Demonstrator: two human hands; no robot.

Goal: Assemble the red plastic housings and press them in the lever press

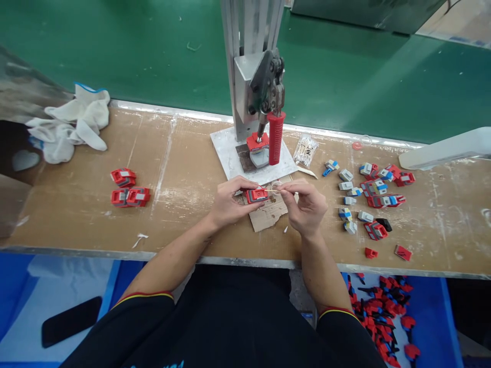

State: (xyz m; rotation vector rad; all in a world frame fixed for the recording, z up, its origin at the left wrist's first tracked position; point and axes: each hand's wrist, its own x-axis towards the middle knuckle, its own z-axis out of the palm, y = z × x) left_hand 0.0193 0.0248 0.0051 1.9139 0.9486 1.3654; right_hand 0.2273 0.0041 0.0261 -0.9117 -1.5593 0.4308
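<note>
Nearest the body, a blue bin (429, 306) below the bench edge held loose red and black parts (383, 312). Above the bench edge, both hands met over a scrap of cardboard (268, 214) on the workbench (192, 204).

The left hand (228, 204) was closed around a small red plastic part (257, 194), thumb on top and fingers beneath, holding it level just above the cardboard. The right hand (307, 204) was pinched shut, thumb against forefinger, on a thin pale pin (273, 190) whose tip met the right end of the red part.

Handling judgement: the red part appeared light, rigid and smooth, best gripped across its flat sides with the end face left free. The pin appeared slender and easily bent or dropped, so a grip close to its working end would suit.

To the left lay three assembled red pieces (128, 189); to the right, a scatter of grey, blue and red components (368, 194). Further back stood a toggle press (264, 102) with a red handle (275, 137), a small bag of pins (306, 150) beside its base, and white gloves (72, 125) at far left.
</note>
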